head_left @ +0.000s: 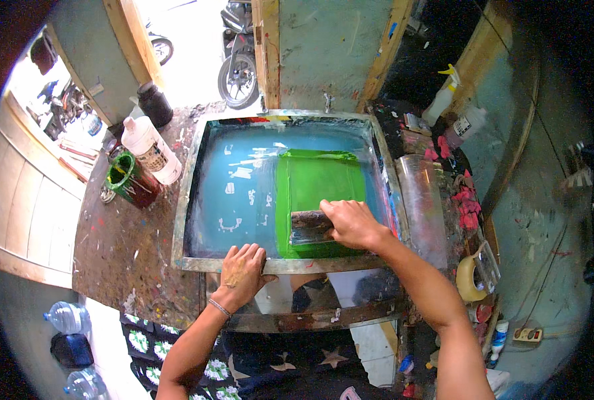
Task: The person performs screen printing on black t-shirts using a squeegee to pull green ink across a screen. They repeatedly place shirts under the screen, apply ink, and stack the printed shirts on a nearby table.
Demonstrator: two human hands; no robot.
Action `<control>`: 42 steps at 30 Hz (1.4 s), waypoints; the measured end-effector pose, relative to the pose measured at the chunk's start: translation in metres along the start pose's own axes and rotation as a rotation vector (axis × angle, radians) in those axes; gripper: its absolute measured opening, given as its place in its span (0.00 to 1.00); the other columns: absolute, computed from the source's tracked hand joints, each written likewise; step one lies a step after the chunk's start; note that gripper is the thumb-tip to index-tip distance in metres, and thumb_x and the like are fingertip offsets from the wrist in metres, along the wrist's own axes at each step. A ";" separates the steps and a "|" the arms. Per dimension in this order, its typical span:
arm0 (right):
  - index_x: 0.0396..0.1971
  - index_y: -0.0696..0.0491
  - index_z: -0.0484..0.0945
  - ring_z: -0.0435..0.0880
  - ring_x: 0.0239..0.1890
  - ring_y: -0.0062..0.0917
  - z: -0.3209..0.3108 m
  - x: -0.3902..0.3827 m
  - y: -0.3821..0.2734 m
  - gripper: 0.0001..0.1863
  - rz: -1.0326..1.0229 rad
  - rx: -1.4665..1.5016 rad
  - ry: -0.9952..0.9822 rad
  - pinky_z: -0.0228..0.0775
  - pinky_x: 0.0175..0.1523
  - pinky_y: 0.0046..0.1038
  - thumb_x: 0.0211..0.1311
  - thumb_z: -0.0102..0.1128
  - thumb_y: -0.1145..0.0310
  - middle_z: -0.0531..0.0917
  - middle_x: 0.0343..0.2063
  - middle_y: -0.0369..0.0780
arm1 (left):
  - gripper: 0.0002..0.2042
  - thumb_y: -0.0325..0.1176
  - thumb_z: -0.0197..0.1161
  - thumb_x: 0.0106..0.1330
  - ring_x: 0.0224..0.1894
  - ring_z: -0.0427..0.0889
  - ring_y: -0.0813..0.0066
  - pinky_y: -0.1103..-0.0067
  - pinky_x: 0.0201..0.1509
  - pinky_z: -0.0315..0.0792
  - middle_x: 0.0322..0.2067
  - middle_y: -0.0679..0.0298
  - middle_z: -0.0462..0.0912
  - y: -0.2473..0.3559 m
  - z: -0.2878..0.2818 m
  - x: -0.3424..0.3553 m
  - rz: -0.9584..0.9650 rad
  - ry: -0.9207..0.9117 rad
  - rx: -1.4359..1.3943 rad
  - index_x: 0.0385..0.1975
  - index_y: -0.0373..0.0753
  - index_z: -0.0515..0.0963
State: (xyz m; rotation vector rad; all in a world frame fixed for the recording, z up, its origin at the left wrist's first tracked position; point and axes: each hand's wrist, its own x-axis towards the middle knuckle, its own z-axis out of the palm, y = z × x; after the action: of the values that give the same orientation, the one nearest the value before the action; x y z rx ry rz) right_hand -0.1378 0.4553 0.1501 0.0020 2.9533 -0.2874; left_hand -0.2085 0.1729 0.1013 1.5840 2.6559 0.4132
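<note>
A framed printing screen [180, 207] lies on the worktable, its mesh bluish with pale patches at the left. Green ink [320, 183] covers a rectangular area on the right half of the mesh. My right hand [353, 225] is closed around the dark, stained handle of a squeegee [310, 227], whose blade rests on the green area near its lower part. With fingers bent over it, my left hand [242, 270] grips the near edge of the screen frame, left of the green ink.
At the left stand a green-stained ink can [133, 180], a white plastic bottle [151, 150] and a dark jar [154, 105]. A yellow-topped spray bottle [441, 97], pink-stained rags [467, 203] and a roll of tape [471, 279] lie along the right side. A metal clamp [328, 101] sits behind the frame.
</note>
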 end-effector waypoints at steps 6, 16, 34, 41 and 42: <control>0.41 0.59 0.71 0.84 0.42 0.51 -0.007 -0.021 -0.006 0.15 -0.033 0.011 0.174 0.76 0.48 0.53 0.52 0.61 0.78 0.83 0.34 0.52 | 0.24 0.48 0.78 0.49 0.44 0.77 0.64 0.69 0.49 0.67 0.36 0.63 0.76 -0.004 -0.001 -0.003 -0.006 0.014 -0.076 0.37 0.40 0.75; 0.45 0.54 0.77 0.83 0.41 0.37 0.032 0.020 0.013 0.10 0.075 -0.365 0.505 0.76 0.46 0.38 0.66 0.52 0.72 0.80 0.33 0.44 | 0.23 0.48 0.77 0.49 0.42 0.77 0.64 0.69 0.47 0.66 0.34 0.63 0.75 -0.002 -0.005 0.000 0.011 0.024 -0.090 0.34 0.40 0.76; 0.38 0.54 0.73 0.84 0.40 0.37 0.014 -0.040 -0.051 0.05 -0.032 -0.152 0.212 0.78 0.46 0.38 0.62 0.55 0.75 0.80 0.34 0.45 | 0.23 0.48 0.78 0.46 0.41 0.76 0.65 0.70 0.46 0.67 0.33 0.64 0.74 -0.006 -0.001 -0.002 -0.013 0.053 -0.164 0.33 0.40 0.76; 0.39 0.55 0.75 0.86 0.39 0.37 0.021 0.052 -0.018 0.06 0.107 -0.314 0.456 0.80 0.45 0.37 0.65 0.55 0.72 0.84 0.35 0.46 | 0.23 0.48 0.79 0.45 0.40 0.76 0.66 0.70 0.45 0.66 0.32 0.65 0.74 -0.004 -0.003 -0.002 -0.027 0.057 -0.140 0.32 0.41 0.77; 0.41 0.56 0.75 0.86 0.40 0.38 0.016 0.066 -0.011 0.07 0.148 -0.314 0.448 0.80 0.45 0.37 0.64 0.56 0.72 0.84 0.36 0.47 | 0.23 0.49 0.79 0.45 0.40 0.76 0.66 0.70 0.44 0.66 0.32 0.65 0.74 -0.004 -0.003 -0.002 -0.032 0.054 -0.146 0.32 0.41 0.77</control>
State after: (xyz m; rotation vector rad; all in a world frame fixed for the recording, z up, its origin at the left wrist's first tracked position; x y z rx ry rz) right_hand -0.2006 0.4409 0.1254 0.2776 3.3795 0.2319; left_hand -0.2111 0.1686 0.1027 1.5078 2.6162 0.6412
